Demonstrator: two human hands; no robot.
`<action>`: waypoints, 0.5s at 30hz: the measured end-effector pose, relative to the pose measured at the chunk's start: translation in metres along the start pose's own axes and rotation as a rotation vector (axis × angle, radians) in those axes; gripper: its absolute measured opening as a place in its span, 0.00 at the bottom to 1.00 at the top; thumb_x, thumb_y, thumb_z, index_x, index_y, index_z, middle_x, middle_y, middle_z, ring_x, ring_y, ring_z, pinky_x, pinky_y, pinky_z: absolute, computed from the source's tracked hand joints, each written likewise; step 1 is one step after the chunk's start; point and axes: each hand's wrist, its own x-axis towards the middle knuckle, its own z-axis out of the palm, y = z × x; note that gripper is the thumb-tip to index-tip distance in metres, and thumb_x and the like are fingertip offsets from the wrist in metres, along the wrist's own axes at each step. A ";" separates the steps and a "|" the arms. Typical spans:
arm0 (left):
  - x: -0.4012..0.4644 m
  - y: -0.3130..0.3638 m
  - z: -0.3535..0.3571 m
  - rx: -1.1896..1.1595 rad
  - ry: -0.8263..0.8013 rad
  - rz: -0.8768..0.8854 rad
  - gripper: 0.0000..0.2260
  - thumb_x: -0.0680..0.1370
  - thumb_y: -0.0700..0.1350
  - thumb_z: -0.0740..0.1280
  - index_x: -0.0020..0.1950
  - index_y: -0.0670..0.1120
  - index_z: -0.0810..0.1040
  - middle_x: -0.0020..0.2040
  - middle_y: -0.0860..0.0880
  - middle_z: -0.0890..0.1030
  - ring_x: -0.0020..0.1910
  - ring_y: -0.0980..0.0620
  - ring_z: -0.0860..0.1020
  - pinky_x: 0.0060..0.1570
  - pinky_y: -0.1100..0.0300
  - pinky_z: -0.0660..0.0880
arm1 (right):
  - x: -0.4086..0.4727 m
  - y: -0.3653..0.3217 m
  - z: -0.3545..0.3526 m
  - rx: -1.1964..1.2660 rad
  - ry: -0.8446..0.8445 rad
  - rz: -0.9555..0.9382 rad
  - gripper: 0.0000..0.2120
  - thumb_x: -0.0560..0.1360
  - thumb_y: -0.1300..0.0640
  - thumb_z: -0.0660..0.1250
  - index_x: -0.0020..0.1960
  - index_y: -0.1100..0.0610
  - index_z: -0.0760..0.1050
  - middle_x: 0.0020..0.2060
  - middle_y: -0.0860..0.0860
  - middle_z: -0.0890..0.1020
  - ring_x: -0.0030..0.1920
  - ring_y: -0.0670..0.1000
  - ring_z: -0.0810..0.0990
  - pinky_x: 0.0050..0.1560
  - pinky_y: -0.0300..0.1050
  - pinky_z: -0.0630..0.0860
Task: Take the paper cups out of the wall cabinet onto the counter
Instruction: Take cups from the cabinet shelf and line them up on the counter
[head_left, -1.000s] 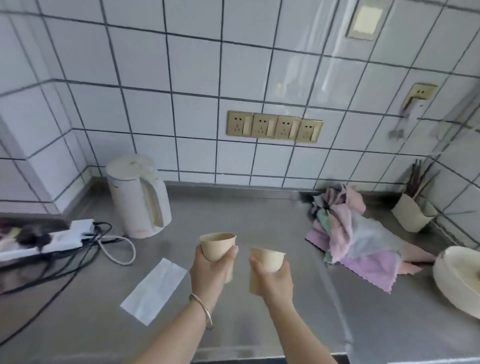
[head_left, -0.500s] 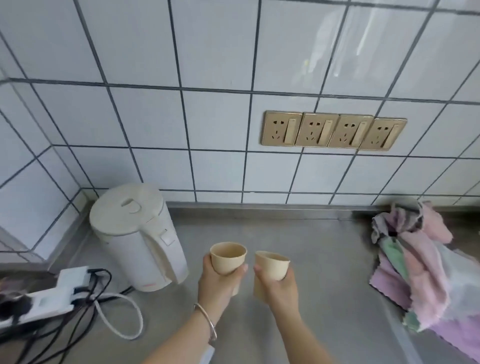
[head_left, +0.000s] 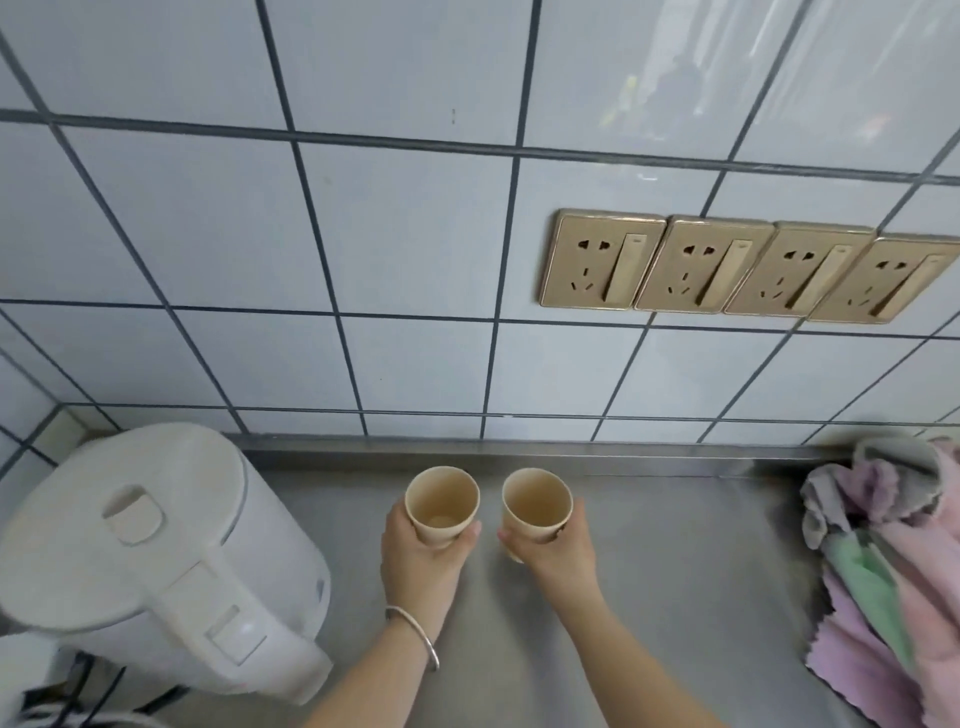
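Cups, one gripped in each hand, have dropped low toward the counter, so setting down seems imminent.

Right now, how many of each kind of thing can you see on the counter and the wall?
Paper cups: 2, one in the left hand at, one in the right hand at
Kettle: 1
Wall sockets: 4
Pile of cloths: 1, too bunched to count singly
Bracelet: 1
Total: 9
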 end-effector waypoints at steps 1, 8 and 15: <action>0.005 0.000 0.003 0.017 0.001 0.005 0.28 0.54 0.61 0.74 0.49 0.59 0.70 0.50 0.52 0.81 0.51 0.49 0.80 0.51 0.47 0.78 | 0.006 0.000 0.003 -0.011 -0.006 -0.017 0.29 0.61 0.56 0.78 0.55 0.43 0.68 0.50 0.44 0.80 0.52 0.47 0.79 0.52 0.45 0.77; 0.031 -0.010 0.021 0.006 0.005 -0.004 0.26 0.62 0.45 0.79 0.54 0.53 0.71 0.51 0.51 0.81 0.50 0.49 0.80 0.49 0.60 0.73 | 0.030 0.007 0.016 -0.070 0.002 -0.043 0.30 0.63 0.55 0.76 0.58 0.42 0.65 0.47 0.40 0.78 0.50 0.47 0.77 0.49 0.40 0.72; 0.038 -0.019 0.027 -0.007 0.019 0.002 0.26 0.62 0.44 0.79 0.55 0.53 0.72 0.52 0.51 0.82 0.51 0.49 0.80 0.48 0.62 0.72 | 0.040 0.013 0.020 -0.116 -0.010 -0.046 0.30 0.64 0.54 0.76 0.62 0.46 0.66 0.50 0.43 0.79 0.51 0.49 0.78 0.48 0.40 0.71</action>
